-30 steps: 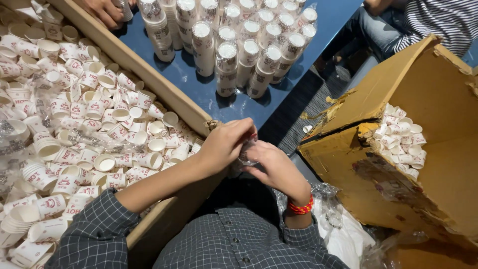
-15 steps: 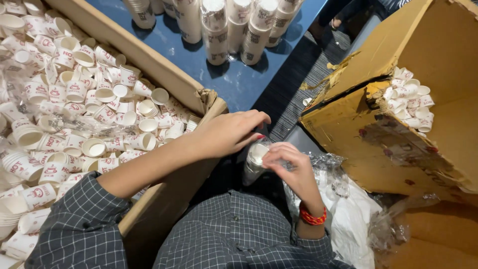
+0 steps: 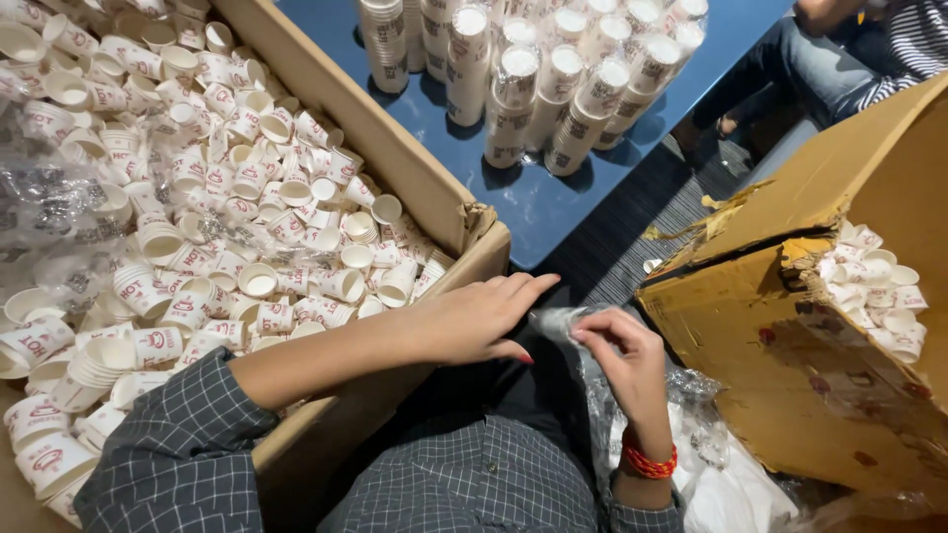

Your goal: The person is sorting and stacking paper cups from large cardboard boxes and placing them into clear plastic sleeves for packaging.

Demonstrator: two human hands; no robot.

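While the right hand (image 3: 622,360) pinches a crinkled clear plastic wrapper (image 3: 583,331), the left hand (image 3: 484,316) lies flat and open, fingers touching it.

dark grey checked shirt sleeves, red beaded bracelet (image 3: 649,462) on the right wrist, red-painted nails

Both hands (image 3: 553,336) on clear plastic wrap (image 3: 578,326)

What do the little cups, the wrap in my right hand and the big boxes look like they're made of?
Cups: likely matte white paper with rolled rims and red print. Wrap pinched by the right hand: thin clear plastic film, crinkled and glossy. Left box and right box: brown corrugated cardboard, edges torn and frayed.
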